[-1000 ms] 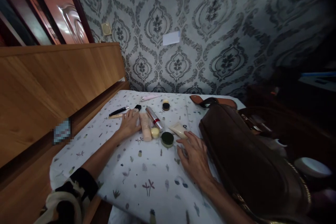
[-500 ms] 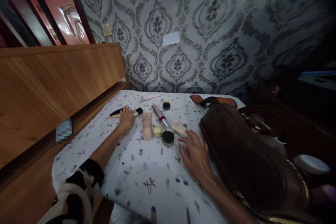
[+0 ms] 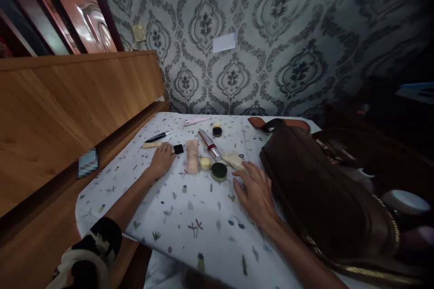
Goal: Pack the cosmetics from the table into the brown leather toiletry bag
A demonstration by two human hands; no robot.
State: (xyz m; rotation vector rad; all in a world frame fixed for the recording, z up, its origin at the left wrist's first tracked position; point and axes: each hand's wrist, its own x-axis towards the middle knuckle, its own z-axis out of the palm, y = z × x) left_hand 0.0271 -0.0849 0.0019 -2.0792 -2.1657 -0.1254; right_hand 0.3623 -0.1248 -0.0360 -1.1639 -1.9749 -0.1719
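My left hand (image 3: pixel 162 161) lies low over the cloth with its fingers curled on a small black-capped cosmetic tube (image 3: pixel 178 149), whose middle they hide. Beyond the fingertips are a beige stick-like piece (image 3: pixel 151 145), perhaps part of the same item, and a black pen-shaped cosmetic (image 3: pixel 158 137). My right hand (image 3: pixel 254 192) rests palm down, fingers apart, its fingertips at the end of a cream squeeze tube (image 3: pixel 233 160). Between the hands lie a peach tube (image 3: pixel 192 157), a silver lipstick-like tube with a red band (image 3: pixel 210 145), a small yellow jar (image 3: pixel 205 163) and a dark-lidded round jar (image 3: pixel 219 171).
A dark brown bag (image 3: pixel 315 194) with a gold zip stands at the right, its strap (image 3: pixel 291 123) behind it. At the back lie a pink tube (image 3: pixel 197 121) and a small black-and-yellow pot (image 3: pixel 217 131). A wooden panel (image 3: pixel 84 95) borders the left side.
My left hand has drawn back toward me, off the black pen, and the black-capped end has shifted toward me with it. My right hand has hardly moved. The view has shifted slightly.
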